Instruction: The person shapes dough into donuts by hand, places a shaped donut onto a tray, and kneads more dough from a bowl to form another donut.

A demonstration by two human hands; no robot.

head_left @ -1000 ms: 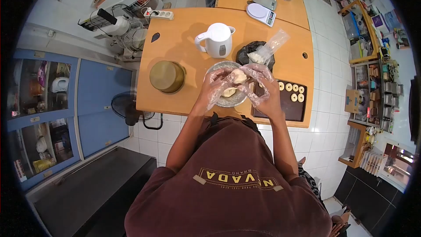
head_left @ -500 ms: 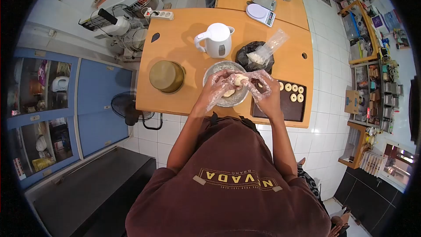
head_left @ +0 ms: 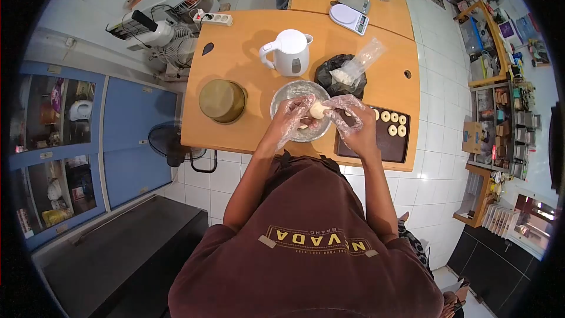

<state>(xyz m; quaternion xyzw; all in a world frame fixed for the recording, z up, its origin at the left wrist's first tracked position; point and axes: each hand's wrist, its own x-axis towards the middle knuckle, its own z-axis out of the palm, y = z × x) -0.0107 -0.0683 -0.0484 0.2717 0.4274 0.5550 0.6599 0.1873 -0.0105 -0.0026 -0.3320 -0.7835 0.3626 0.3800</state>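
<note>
Between my two plastic-gloved hands is a piece of pale dough (head_left: 318, 109), held above a metal bowl (head_left: 301, 89). My left hand (head_left: 292, 115) has its fingers curled round the dough from the left. From the right, my right hand (head_left: 348, 116) pinches the dough's edge with thumb and fingertips. More dough lies in the bowl, partly hidden under my left hand. To the right a dark baking tray (head_left: 385, 148) carries several ring-shaped dough pieces (head_left: 393, 130); my right hand covers part of its left side.
Behind the bowl stand a white kettle (head_left: 292, 53) and a black plastic bag (head_left: 327, 75) with a clear bag on it. A brownish round container (head_left: 222, 101) sits at left. Farther back are a kitchen scale (head_left: 349, 19) and a power strip (head_left: 213, 19).
The dough between my hands has turned and now bulges rounder, with a narrow part stretched toward my right fingertips. My right hand has shifted only slightly.
</note>
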